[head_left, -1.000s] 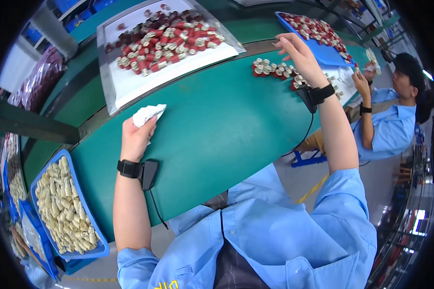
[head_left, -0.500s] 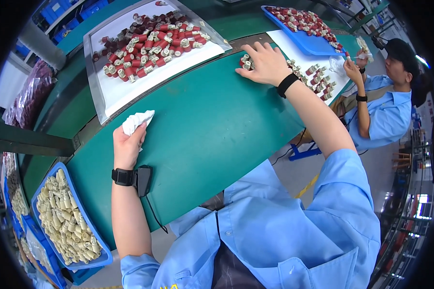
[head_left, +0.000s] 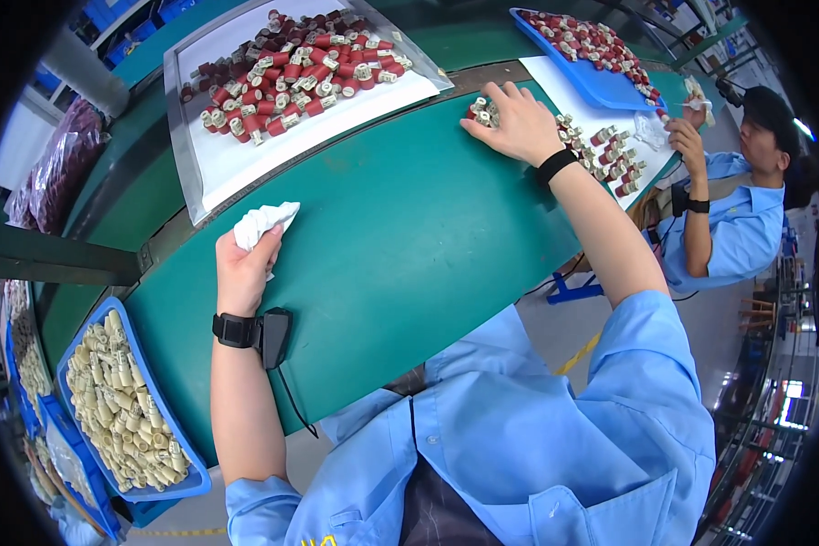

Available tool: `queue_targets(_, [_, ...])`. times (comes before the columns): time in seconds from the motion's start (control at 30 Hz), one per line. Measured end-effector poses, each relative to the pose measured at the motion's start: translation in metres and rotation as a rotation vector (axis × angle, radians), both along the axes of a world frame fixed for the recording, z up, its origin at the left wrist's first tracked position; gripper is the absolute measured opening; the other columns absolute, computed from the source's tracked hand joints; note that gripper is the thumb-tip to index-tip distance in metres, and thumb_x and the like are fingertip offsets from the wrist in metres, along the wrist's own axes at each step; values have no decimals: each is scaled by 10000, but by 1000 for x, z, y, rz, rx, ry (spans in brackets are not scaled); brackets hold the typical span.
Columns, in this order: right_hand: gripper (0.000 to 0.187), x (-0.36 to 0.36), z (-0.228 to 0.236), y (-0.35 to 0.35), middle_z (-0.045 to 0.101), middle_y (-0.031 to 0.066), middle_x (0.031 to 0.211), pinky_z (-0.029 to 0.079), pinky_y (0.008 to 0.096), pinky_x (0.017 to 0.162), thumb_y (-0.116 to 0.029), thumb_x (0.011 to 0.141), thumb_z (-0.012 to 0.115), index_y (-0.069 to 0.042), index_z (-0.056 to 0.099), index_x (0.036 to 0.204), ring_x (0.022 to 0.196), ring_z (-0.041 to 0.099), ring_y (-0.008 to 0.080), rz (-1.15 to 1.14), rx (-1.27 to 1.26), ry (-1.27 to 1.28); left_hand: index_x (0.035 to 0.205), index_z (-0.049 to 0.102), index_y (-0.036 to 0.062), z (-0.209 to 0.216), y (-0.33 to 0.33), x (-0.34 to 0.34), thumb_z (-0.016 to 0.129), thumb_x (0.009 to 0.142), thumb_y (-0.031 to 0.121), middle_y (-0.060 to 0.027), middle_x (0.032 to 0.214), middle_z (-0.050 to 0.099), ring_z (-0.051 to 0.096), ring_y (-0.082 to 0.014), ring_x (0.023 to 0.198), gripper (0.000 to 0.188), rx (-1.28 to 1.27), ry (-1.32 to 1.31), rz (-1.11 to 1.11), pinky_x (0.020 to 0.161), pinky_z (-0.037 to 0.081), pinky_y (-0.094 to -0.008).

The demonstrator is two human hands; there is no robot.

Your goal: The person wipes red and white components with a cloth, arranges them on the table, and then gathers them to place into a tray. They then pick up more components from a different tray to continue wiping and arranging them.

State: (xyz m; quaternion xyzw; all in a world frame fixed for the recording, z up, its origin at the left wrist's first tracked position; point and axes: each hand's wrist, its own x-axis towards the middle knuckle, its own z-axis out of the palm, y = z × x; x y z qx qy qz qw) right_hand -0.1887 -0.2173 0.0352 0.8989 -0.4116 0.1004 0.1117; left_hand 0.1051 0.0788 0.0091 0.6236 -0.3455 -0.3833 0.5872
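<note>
Lit brightly over the green worktop [head_left: 382, 273]. Shaded at the back of the red-part heap [head_left: 305, 77]. Warped toward black corners.

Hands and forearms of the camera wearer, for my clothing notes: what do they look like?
Left hand and right hand are ungloved. Light-blue sleeves end near the elbows. The left wrist's black band carries a boxy black device with a thin cable; the right wrist's black band shows none in this view.

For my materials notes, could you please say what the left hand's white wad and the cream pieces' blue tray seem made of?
White wad: probably matte cloth or tissue, by its creases. Blue tray: likely moulded plastic, given its smooth, rounded rim.
</note>
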Motion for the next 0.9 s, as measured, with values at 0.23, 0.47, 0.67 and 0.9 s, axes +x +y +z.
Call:
queue_targets(0.23, [469,5,-3,2,588,84,1039,546,416,703,-507,837,632,-150,583,1137,997,617,291,118,-1,-38,818,611,39,-5,3,1,656,902,91,38,636,523,410,-34,518,109,-4,-24,-1,463,290,-213])
queue_targets(0.47, [281,7,-9,-6,617,48,946,543,408,664,-374,860,621,-157,579,1034,908,647,251,242,-6,-91,802,611,37,0,0,-1,647,911,85,41,639,521,415,-33,531,124,1,-30,-1,474,296,-213])
queue_targets(0.67, [168,9,-13,-5,640,38,810,531,398,622,-241,833,625,-134,552,939,767,657,259,378,18,-134,822,622,29,-3,2,-1,639,913,74,41,648,526,418,-34,537,103,-12,-31,-7,477,299,-214])
queue_targets(0.9, [143,9,-5,2,632,50,778,517,366,589,-196,844,625,-120,582,958,694,647,248,580,22,-286,838,628,24,0,0,0,639,910,67,39,659,533,432,-39,552,85,-21,-39,-11,490,314,-216])
